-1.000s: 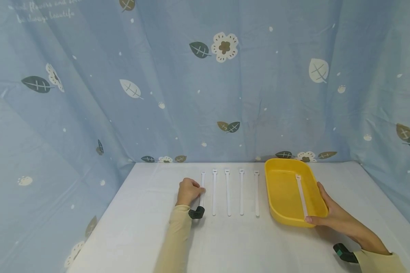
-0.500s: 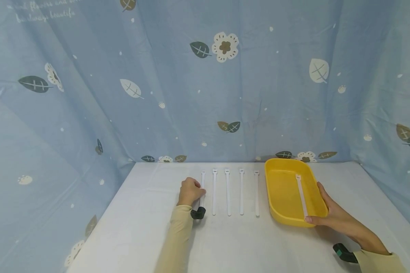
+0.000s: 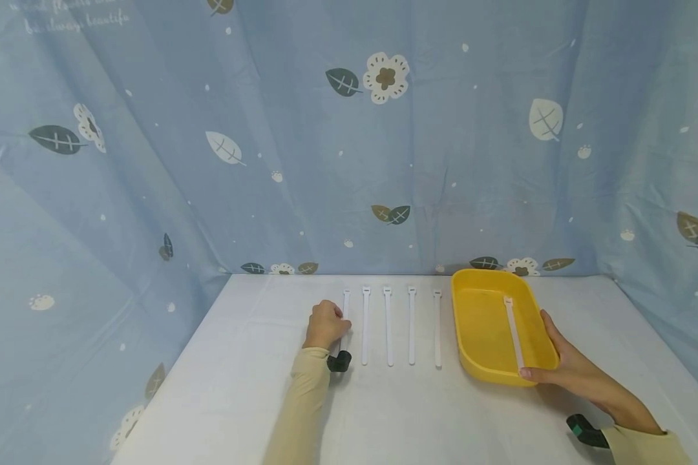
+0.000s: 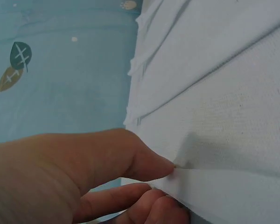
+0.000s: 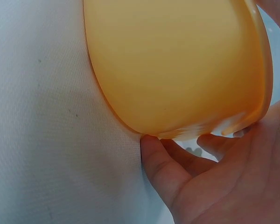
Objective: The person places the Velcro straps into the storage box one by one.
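In the head view my left hand (image 3: 327, 325) is at the leftmost white strap-style cable tie (image 3: 346, 307), which has a slotted head at its far end. The left wrist view has the thumb (image 4: 149, 163) and curled fingers pinching the edge of this flat white strap (image 4: 210, 191). On the right, my right hand (image 3: 564, 355) grips a yellow plastic tray (image 3: 465, 349) by its right side, thumb over the near rim. One white cable tie (image 3: 513, 329) lies inside the tray. Seen from the right wrist, several fingers (image 5: 165, 170) press against the tray's outer wall (image 5: 177, 70).
Several more white cable ties (image 3: 412, 326) lie side by side on the white table (image 3: 401, 413), between my left hand and the tray. A blue curtain (image 3: 302, 129) printed with leaves and flowers encloses the back and sides. Dark devices (image 3: 339, 361) are worn at both wrists.
My left hand has shifted slightly to the right along the leftmost cable tie. The right hand and the tray stay where they were.
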`<state>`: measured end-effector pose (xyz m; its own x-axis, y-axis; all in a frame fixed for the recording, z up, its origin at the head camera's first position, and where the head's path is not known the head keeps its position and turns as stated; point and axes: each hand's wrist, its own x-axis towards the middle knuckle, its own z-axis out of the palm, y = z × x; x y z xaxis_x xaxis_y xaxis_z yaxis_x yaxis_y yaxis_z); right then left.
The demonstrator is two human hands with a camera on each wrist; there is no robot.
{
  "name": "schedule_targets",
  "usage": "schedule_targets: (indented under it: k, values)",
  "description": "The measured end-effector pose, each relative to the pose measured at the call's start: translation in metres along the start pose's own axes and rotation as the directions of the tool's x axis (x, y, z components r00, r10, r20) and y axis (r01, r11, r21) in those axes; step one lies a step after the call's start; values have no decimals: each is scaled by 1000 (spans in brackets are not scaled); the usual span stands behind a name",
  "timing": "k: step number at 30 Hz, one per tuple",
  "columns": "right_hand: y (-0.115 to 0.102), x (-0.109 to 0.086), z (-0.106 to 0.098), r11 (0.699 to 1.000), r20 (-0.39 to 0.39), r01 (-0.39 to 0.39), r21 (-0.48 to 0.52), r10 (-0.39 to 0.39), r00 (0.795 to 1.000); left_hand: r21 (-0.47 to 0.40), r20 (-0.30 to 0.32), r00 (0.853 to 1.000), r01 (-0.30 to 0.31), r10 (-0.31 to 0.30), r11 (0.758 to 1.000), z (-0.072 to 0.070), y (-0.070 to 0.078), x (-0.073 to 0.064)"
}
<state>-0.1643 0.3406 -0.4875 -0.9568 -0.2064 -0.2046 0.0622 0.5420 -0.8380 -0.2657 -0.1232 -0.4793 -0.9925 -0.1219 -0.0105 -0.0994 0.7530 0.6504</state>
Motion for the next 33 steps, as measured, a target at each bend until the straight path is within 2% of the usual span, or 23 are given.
schedule_targets:
  k: [9,18,26,33]
  values:
    - [-3,-1,2,1000,-2,-8,-4,8,1000,57,18,1000,-27,26,998,1,4,-2]
    - [-2,0,1,1000,2,-13,0,13,1000,42,28,998,-55,54,998,-4,-3,2]
    - [0,1,1,1000,-4,-7,-11,7,1000,71,41,999,-29,26,997,-11,-5,3]
    - [0,0,0,1000,-2,-7,-4,7,1000,29,81,997,2,-4,1000,-14,-7,5]
